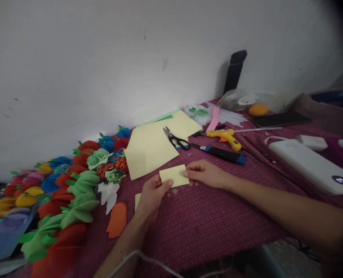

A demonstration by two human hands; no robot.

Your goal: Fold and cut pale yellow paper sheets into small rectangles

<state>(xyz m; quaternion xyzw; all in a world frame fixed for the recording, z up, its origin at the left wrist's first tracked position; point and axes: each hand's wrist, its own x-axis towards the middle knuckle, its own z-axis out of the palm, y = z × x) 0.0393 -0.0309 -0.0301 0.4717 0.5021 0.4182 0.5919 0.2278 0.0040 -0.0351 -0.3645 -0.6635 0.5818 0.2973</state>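
Pale yellow paper piece (174, 177): between both hands, over the checked tablecloth (212, 220); probably very light, thin, easily creased, not slippery.
Grip spots: its two short ends look best, pinched gently to keep it flat.
Left hand (154, 194): thumb and fingers closed on the left end.
Right hand (204, 173): thumb above, fingers beneath, pinching the right end.
Large yellow sheet (151, 148): beyond the hands, scissors (175, 139) across its edge.
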